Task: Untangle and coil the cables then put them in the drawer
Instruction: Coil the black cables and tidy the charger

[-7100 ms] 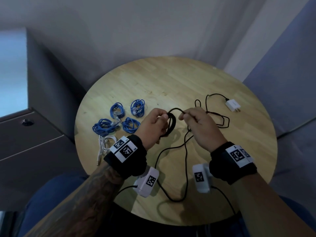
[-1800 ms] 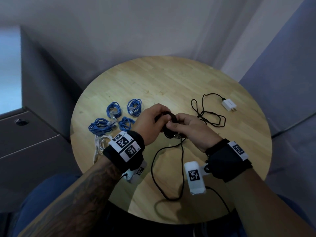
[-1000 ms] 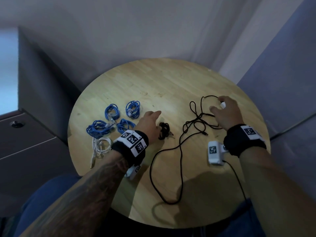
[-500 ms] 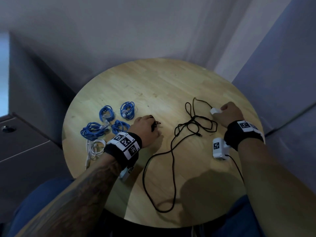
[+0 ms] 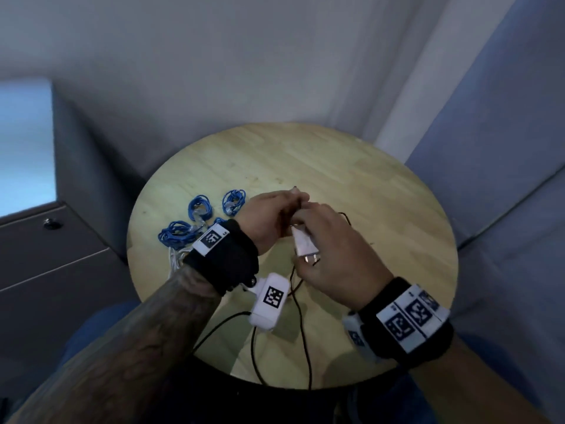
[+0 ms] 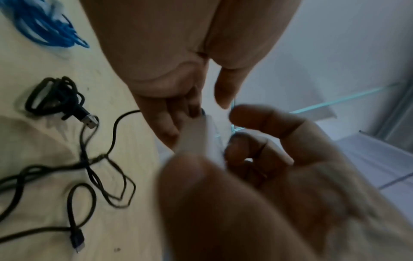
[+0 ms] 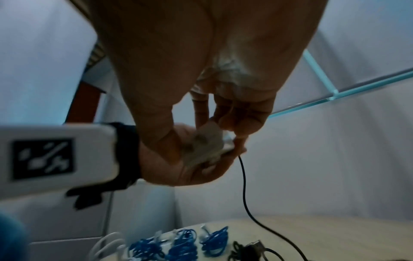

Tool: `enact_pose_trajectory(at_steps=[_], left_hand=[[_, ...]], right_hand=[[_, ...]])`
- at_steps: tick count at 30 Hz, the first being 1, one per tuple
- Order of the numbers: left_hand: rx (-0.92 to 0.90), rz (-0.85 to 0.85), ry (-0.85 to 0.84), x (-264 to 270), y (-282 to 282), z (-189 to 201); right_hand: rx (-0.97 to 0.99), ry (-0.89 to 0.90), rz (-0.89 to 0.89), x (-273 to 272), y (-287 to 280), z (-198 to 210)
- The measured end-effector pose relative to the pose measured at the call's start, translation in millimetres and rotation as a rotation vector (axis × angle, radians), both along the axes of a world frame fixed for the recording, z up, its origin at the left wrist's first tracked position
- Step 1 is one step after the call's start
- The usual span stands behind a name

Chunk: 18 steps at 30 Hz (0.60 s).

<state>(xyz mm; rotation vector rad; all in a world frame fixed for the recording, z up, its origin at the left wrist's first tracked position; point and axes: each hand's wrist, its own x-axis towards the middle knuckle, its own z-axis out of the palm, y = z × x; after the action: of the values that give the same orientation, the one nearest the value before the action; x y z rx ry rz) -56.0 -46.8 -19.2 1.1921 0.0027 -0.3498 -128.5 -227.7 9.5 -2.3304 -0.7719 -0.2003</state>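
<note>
Black cable [image 7: 243, 190], uncoiled, with a white charger plug [image 5: 303, 244] at one end: both hands are holding this item raised above the bench [image 5: 367, 191], apparently so its length can hang free for untangling. The right hand [image 5: 333, 255] is curling its fingers round the plug body, prongs pointing back toward the person. The left hand [image 5: 269, 221] is pinching at the plug's far end, where the cable seems to leave it; whether it is gripping plug or cable there is not clear in the blurred wrist views. From the plug the cable is dropping to the bench, trailing in loose overlapping loops [image 6: 107, 176] with a small connector [image 6: 77, 242] at its free end, and running off the near edge in the head view. In my judgement this cable is at the start of its step: still tangled, no coil begun.

Second black cable [image 6: 55, 96], already coiled, is lying on the bench just beside the loose loops, its USB end sticking out.

Four blue coiled cables [image 5: 200, 206] are lying grouped on the bench's left side, apart from the work area, likely staged as finished. One white coiled cable [image 5: 175, 258] is lying partly hidden behind the left wrist, next to them.

Grey drawer unit [image 5: 55, 255] is standing to the left of the bench, its drawers appearing closed; no cable is stowed yet.
</note>
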Motion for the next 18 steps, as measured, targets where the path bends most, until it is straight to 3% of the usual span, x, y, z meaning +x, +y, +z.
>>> enact_pose_trajectory(at_steps=[3, 6, 10, 12, 16, 18], left_hand=[[0.065, -0.038, -0.048, -20, 7, 15], [0.171, -0.168, -0.008, -45, 13, 40], [0.173, -0.229, -0.041, -71, 22, 72], [0.122, -0.201, -0.056, -78, 31, 83], [0.064, -0.196, -0.038, -92, 46, 94], [-0.101, -0.234, -0.012, -100, 51, 101]], right_hand=[[0.205, 0.049, 0.025, -19, -1, 16], [0.48, -0.019, -0.154, -9, -11, 30], [0.382, 0.291, -0.017, 14, -9, 38], [0.374, 0.331, 0.055, 9, -5, 45], [0.546, 0.412, 0.083, -11, 1, 52], [0.54, 0.481, 0.13, -23, 6, 44]])
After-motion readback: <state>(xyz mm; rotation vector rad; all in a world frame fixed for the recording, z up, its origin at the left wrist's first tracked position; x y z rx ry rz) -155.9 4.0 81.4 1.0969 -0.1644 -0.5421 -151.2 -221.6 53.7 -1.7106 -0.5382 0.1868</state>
